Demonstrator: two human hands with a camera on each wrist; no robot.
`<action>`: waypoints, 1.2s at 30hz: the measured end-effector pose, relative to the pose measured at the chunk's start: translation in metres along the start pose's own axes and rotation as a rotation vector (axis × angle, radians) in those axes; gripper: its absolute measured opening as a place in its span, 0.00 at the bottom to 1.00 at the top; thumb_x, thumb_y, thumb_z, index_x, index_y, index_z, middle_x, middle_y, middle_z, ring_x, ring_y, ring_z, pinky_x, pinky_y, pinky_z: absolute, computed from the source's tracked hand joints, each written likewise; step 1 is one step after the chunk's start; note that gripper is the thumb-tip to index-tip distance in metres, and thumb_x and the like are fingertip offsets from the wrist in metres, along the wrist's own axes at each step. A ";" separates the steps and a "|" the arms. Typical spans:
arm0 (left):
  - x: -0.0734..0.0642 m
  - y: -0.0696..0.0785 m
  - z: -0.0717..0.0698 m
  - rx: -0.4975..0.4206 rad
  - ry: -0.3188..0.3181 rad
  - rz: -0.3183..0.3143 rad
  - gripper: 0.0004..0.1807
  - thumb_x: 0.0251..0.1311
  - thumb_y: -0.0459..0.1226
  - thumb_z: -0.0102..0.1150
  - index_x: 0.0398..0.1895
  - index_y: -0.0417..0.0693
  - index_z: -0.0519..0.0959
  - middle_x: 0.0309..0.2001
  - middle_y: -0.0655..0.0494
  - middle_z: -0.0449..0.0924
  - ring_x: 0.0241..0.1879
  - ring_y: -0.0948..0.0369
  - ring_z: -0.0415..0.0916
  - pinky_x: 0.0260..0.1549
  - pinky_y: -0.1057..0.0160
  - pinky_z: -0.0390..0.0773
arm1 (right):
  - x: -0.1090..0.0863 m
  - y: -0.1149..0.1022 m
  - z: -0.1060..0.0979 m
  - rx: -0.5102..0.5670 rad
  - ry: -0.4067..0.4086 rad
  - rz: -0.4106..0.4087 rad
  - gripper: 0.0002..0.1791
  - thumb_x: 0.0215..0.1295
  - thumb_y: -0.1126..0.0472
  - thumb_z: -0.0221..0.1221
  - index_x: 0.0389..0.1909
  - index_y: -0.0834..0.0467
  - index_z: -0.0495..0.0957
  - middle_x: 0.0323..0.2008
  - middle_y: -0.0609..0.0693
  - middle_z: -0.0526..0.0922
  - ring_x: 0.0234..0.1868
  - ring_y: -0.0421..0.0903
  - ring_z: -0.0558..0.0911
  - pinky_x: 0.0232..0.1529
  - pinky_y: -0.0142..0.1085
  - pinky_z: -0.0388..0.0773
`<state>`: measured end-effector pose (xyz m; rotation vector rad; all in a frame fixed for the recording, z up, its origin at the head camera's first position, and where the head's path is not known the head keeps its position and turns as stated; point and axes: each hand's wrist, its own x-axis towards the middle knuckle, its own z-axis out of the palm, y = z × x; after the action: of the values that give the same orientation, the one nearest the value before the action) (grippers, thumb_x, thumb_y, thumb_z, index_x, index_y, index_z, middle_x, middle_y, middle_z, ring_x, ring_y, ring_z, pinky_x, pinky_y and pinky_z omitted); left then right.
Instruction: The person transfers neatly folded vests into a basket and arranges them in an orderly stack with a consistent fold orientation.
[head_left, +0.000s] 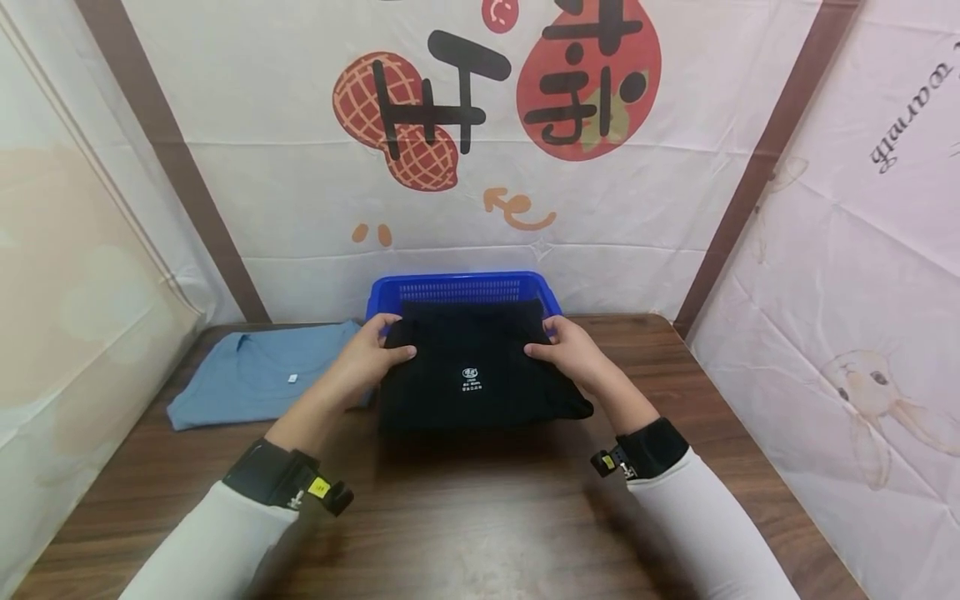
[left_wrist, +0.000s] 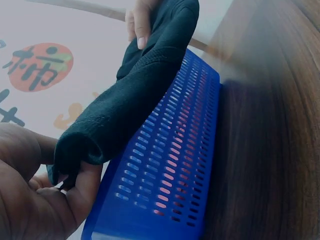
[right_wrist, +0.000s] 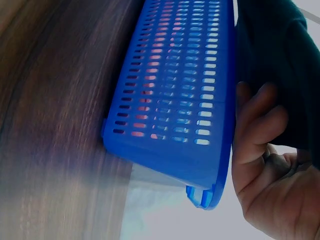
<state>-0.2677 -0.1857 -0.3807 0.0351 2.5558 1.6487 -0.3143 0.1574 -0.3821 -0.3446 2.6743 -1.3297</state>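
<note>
A folded black shirt (head_left: 465, 342) with a small white print hangs between both hands, its far part over a blue plastic basket (head_left: 467, 276). At the shirt's left edge, my left hand (head_left: 367, 354) pinches the cloth, thumb on top; the left wrist view shows the fingers curled under the shirt's rolled edge (left_wrist: 125, 100). My right hand (head_left: 576, 354) grips the opposite edge, its thumb also on top. In the right wrist view the right hand (right_wrist: 275, 175) is beside the basket's rim, fingers bent under the dark cloth. The shirt hides most of the basket's inside.
A folded blue-grey shirt (head_left: 258, 375) with a small white tag lies on the wooden table (head_left: 480, 517), left of the basket. Something pink or red shows through the basket's slotted wall (left_wrist: 170, 165). A printed cloth wall (head_left: 622, 217) stands behind.
</note>
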 end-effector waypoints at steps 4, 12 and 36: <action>0.008 0.000 -0.002 0.018 0.010 0.010 0.36 0.73 0.41 0.59 0.79 0.50 0.56 0.82 0.44 0.45 0.81 0.42 0.44 0.67 0.37 0.67 | 0.007 0.001 0.000 0.013 0.000 0.011 0.29 0.68 0.51 0.66 0.60 0.61 0.67 0.59 0.58 0.71 0.56 0.51 0.71 0.59 0.46 0.71; 0.021 0.003 -0.008 0.035 0.011 0.006 0.36 0.73 0.40 0.59 0.79 0.50 0.55 0.82 0.44 0.45 0.80 0.41 0.46 0.68 0.37 0.66 | 0.019 -0.002 -0.001 0.050 -0.017 0.041 0.29 0.68 0.48 0.66 0.59 0.59 0.65 0.61 0.58 0.71 0.56 0.53 0.74 0.57 0.47 0.75; 0.059 0.001 -0.017 -0.026 0.035 0.014 0.33 0.74 0.35 0.56 0.78 0.48 0.56 0.69 0.37 0.69 0.61 0.38 0.74 0.55 0.44 0.79 | 0.069 -0.001 -0.005 -0.047 -0.015 0.001 0.37 0.69 0.46 0.65 0.70 0.62 0.65 0.67 0.63 0.72 0.68 0.58 0.72 0.69 0.53 0.69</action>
<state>-0.3281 -0.1959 -0.3769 0.0218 2.5642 1.7025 -0.3814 0.1423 -0.3799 -0.3573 2.6968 -1.2606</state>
